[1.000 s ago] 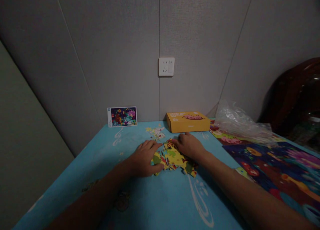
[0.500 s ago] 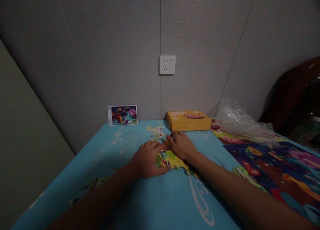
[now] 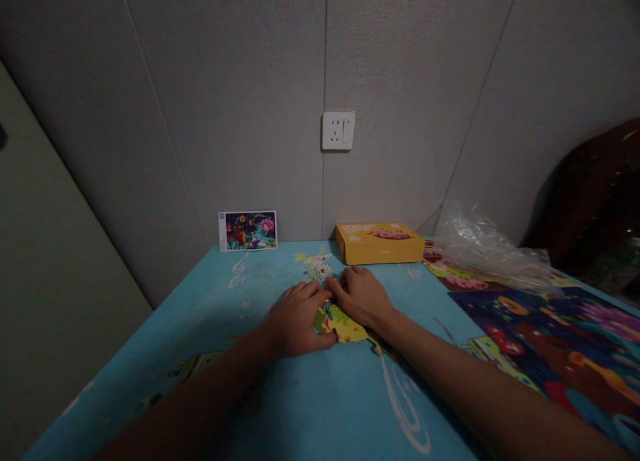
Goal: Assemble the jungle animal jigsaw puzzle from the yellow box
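A small joined patch of yellow and green puzzle pieces (image 3: 340, 324) lies on the light blue table (image 3: 320, 407). My left hand (image 3: 295, 317) rests palm down on the patch's left side, fingers stretched forward and thumb along its near edge. My right hand (image 3: 361, 295) lies over the patch's far right part, fingers flat and pointing left, fingertips close to those of the left hand. A few loose pale pieces (image 3: 315, 264) sit just beyond both hands.
A yellow box (image 3: 380, 243) stands at the back by the wall. A small picture card (image 3: 248, 230) leans on the wall at the left. Crumpled clear plastic (image 3: 480, 247) and a large dark finished puzzle (image 3: 555, 341) fill the right side.
My right hand has slid left over the patch until its fingertips nearly meet the left hand's. More of the pieces are now covered. The left hand has barely moved.
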`<state>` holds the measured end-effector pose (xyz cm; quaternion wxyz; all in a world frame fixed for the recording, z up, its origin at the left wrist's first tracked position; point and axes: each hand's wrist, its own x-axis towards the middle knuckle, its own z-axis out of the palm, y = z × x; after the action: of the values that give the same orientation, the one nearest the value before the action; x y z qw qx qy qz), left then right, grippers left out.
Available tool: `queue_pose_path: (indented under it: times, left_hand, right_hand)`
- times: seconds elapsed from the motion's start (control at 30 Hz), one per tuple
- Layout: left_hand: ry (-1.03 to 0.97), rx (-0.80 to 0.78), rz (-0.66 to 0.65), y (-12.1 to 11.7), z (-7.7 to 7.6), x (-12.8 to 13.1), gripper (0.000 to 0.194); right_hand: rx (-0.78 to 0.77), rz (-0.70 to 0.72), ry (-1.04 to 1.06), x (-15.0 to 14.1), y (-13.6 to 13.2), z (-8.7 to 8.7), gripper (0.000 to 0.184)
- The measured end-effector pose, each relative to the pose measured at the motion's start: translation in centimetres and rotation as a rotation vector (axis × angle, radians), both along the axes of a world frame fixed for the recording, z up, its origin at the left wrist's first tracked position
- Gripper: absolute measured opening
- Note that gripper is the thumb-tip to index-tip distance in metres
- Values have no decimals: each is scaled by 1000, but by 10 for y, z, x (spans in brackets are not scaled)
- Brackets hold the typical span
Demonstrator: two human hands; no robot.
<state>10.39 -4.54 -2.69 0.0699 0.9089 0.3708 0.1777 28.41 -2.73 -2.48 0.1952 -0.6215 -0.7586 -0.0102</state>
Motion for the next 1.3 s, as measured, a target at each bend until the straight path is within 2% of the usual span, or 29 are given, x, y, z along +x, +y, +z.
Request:
queue_pose_path:
  times: [0.07, 0.17, 0.23, 0.37, 0.47, 0.8, 1.0, 1.17, 1.3]
  left_hand:
    - [7, -5, -13, 0, 0, -1, 57]
    - [21, -42, -40, 0, 1, -3, 79]
    - [17, -55, -30, -2, 3, -2, 84]
    - [-19, -44, 35, -6, 3, 2, 72]
    - [-44, -50, 72, -6, 2, 4, 71]
    - [-73, -7, 37, 3, -1, 0, 75]
    - [-114, -47, 40, 7, -3, -3, 70]
    - [-181, -78, 30, 9, -6, -5, 81]
    - [-172, -131, 72, 11, -8, -8, 107]
  right_hand:
    - [2, -6, 7, 0, 1, -1, 57]
    - [-12, -17, 3, 0, 2, -1, 59]
    - [-24, -30, -15, 0, 2, 0, 63]
    - [-40, -48, -58, -1, 2, 3, 70]
    - [-47, -48, -39, 0, 2, 4, 71]
    - [-47, 33, 75, 4, -7, 13, 53]
    - [-40, 84, 59, 8, -1, 9, 62]
    - [-35, 51, 55, 6, 2, 6, 59]
    - [7, 43, 67, 6, 1, 9, 50]
